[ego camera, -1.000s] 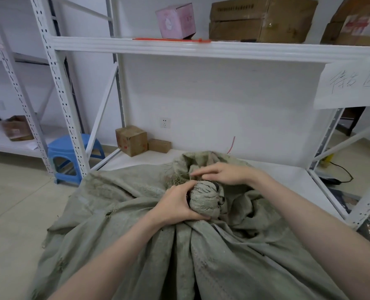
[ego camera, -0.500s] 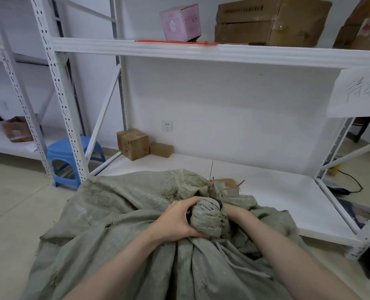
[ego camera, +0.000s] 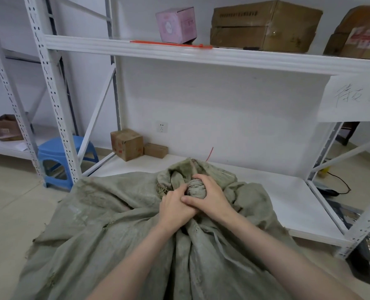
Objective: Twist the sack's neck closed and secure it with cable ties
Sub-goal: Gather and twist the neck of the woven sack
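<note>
Left grip (ego camera: 175, 210) and right grip (ego camera: 211, 201) clench, touching.

Grey-green woven sack (ego camera: 123, 230), neck (ego camera: 196, 188) twisted into a knob.

Storeroom: white steel racking (ego camera: 244, 59) with perforated uprights lines a bare white wall. At 1 o'clock, battered cardboard cartons (ego camera: 264, 24) and a pink box (ego camera: 176, 24) sit on the upper shelf, with orange cable ties (ego camera: 171, 43) lying along its front edge. A handwritten paper label (ego camera: 353, 98) hangs at 3 o'clock. Smaller cartons (ego camera: 126, 145) stand on the bottom shelf at 11 o'clock, and a blue plastic stool (ego camera: 52, 148) on the tiled floor (ego camera: 10, 213) at 9 o'clock. A woven sack (ego camera: 119, 224) fills the foreground at 6 o'clock.
</note>
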